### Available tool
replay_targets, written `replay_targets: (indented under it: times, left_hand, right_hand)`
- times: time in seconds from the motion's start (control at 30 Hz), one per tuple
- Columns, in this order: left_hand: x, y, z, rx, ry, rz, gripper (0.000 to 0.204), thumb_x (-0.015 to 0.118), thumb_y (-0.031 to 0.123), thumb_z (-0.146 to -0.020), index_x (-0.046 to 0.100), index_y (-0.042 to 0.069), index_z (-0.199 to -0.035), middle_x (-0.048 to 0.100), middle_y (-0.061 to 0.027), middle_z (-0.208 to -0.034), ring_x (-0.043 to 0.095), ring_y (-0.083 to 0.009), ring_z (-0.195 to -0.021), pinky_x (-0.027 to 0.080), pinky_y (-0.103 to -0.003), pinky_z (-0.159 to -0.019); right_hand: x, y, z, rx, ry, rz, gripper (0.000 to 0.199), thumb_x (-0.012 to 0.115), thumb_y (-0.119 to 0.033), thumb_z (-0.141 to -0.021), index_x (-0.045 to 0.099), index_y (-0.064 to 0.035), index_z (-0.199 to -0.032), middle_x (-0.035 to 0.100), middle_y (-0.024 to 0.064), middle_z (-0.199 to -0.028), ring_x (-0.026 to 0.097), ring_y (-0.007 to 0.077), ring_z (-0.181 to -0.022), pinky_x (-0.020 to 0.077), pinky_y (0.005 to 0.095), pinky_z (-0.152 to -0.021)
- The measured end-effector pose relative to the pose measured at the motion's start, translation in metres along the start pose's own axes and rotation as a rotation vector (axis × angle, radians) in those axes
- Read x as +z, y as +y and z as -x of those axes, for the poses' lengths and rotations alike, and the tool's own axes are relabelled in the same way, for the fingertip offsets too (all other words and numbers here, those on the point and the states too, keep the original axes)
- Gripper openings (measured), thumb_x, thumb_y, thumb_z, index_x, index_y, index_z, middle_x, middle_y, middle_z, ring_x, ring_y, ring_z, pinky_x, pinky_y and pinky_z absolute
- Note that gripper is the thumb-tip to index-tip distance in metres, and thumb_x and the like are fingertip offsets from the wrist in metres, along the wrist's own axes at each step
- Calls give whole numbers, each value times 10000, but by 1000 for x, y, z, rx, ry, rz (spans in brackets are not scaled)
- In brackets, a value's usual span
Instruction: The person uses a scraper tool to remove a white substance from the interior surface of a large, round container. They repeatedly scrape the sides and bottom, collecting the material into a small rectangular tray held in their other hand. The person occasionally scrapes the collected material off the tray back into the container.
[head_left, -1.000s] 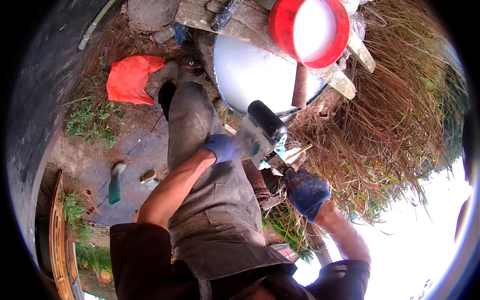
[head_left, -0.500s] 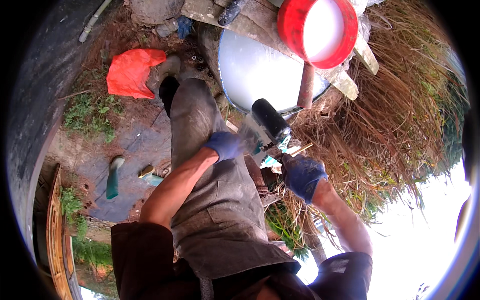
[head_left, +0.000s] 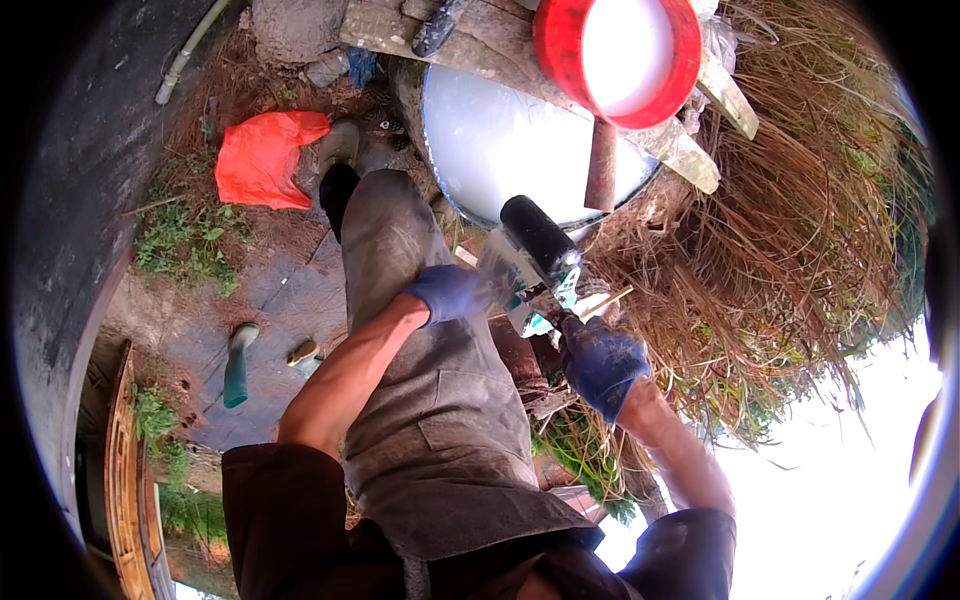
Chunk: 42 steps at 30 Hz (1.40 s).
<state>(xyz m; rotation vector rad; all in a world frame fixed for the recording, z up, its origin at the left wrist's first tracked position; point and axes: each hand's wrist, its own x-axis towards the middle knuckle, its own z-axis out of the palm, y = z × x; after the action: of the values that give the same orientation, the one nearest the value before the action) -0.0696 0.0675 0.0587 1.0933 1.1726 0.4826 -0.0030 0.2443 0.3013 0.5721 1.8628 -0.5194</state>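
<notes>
My left hand (head_left: 442,294), in a blue glove, is over my thigh. Its fingertips smear with motion against a wide, flat, greyish blade-like tool (head_left: 508,275); whether they grip anything cannot be made out. My right hand (head_left: 604,364) wears a soiled blue glove and is closed around the dark handle end of that tool. A black cylinder (head_left: 537,237) with a white and teal end lies just beyond the tool, partly covered by it. A thin light stick (head_left: 608,300) pokes out beside my right fingers.
Ahead is a round vat (head_left: 500,120) of whitish liquid, bridged by weathered boards (head_left: 480,45). A red bucket (head_left: 556,50) of white liquid rests there. Dry grass (head_left: 790,220) piles up on the right. A red plastic bag (head_left: 262,160) and green boots (head_left: 237,370) lie left.
Both hands remain in nearly the same place, with the left fingers still blurred beside the blade. The surroundings have shifted slightly in the picture as the view moved.
</notes>
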Motion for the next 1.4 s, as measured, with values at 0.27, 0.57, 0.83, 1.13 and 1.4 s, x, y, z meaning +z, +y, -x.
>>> replay_targets:
  times: [0.27, 0.57, 0.83, 1.13, 1.4]
  left_hand:
    - [10, -7, -3, 164, 96, 124, 532, 607, 518, -900, 641, -8, -971, 695, -253, -878, 680, -425, -855, 524, -496, -785]
    - [9, -10, -4, 124, 56, 71, 527, 591, 515, -913, 639, -7, -971, 692, -251, -885, 678, -420, -846, 522, -496, -771]
    - [9, -6, -7, 49, 18, 34, 491, 587, 488, -920, 642, 11, -1025, 699, -248, -915, 681, -421, -855, 523, -503, -796]
    - [13, -1, -5, 24, 43, 38, 473, 592, 480, -915, 657, 19, -999, 704, -241, -920, 687, -416, -867, 527, -505, -794]
    - [17, -4, -6, 43, 41, 10, 460, 602, 467, -905, 678, 20, -982, 707, -236, -938, 688, -410, -882, 527, -496, -809]
  right_hand:
    - [22, 14, -49, -224, 113, 177, 122, 595, -107, -846, 624, -54, -952, 656, 142, -739, 683, 323, -711, 541, 452, -607]
    - [-38, 5, 5, -137, 101, 104, 163, 582, -162, -921, 620, -41, -1025, 616, 156, -720, 656, 338, -642, 520, 450, -550]
    - [-33, 6, -4, -132, -8, 13, 205, 556, -112, -871, 603, -7, -1040, 670, 165, -816, 670, 327, -791, 528, 436, -663]
    - [-13, 5, -10, -39, -170, 79, 238, 555, -106, -885, 627, -6, -1089, 707, 182, -907, 703, 320, -868, 561, 426, -719]
    - [-8, -5, -15, 3, -210, 102, 192, 573, -90, -869, 656, -18, -1025, 714, 192, -905, 707, 350, -851, 570, 438, -742]
